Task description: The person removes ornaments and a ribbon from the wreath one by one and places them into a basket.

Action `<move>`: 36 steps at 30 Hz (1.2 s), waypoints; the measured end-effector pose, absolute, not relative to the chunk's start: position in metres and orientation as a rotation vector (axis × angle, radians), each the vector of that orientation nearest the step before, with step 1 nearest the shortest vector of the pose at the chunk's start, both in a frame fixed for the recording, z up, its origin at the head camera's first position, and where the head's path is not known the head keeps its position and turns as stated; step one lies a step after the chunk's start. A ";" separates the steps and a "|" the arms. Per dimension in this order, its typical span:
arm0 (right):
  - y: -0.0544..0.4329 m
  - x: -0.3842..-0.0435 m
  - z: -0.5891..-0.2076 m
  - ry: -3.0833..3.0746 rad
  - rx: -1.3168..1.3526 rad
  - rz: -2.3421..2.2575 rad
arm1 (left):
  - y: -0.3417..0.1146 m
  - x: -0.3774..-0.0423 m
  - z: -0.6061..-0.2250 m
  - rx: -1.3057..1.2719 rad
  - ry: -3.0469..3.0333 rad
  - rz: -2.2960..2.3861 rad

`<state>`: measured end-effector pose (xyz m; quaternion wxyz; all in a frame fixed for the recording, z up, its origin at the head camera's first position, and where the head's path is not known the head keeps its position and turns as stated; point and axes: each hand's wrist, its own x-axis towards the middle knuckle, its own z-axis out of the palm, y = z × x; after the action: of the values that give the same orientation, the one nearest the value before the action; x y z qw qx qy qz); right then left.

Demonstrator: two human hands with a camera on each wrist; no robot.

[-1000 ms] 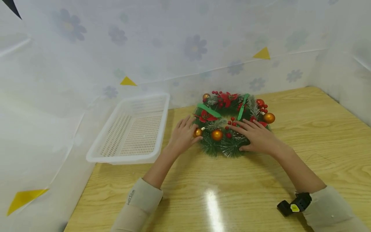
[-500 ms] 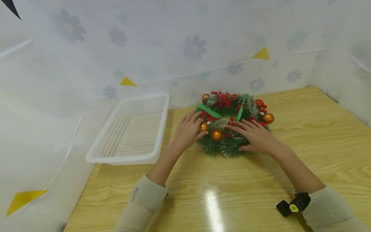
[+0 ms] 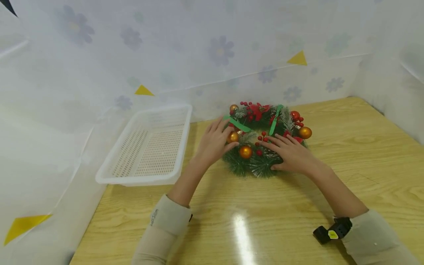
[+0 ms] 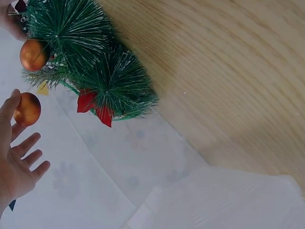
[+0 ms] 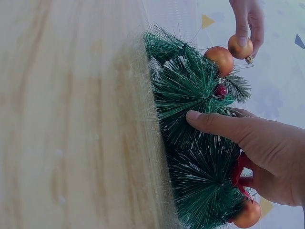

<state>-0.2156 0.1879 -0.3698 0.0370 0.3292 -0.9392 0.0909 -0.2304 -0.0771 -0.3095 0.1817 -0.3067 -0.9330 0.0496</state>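
The left hand (image 3: 213,143) is pinching a gold ball (image 3: 233,137) between thumb and finger, its remaining fingers spreading loosely apart; the ball is sitting at the near left of a green wreath (image 3: 238,167), which is lying on the wood-grained table (image 3: 265,209); the right hand (image 3: 293,156) is gripping the wreath's near right part — thumb pressing the outer needles, fingers reaching over the ring; a second gold ball (image 3: 246,152) is resting between the hands; a white basket (image 3: 139,180) is standing left of the wreath — well apart from the right hand.
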 end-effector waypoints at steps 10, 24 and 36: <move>0.188 -0.216 -0.369 -2.888 1.016 0.259 | -0.075 -0.232 -0.301 -0.864 -2.636 0.098; 0.187 -0.215 -0.368 -2.899 1.013 0.286 | -0.091 -0.237 -0.279 -0.781 -2.702 0.013; 0.191 -0.216 -0.368 -2.892 0.998 0.292 | -0.121 -0.243 -0.270 -0.704 -2.643 -0.086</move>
<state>-0.2158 0.1909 -0.3676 0.0342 0.3247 -0.9404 0.0949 -0.2427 -0.1215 -0.2705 0.2011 -0.2519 -0.9461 -0.0308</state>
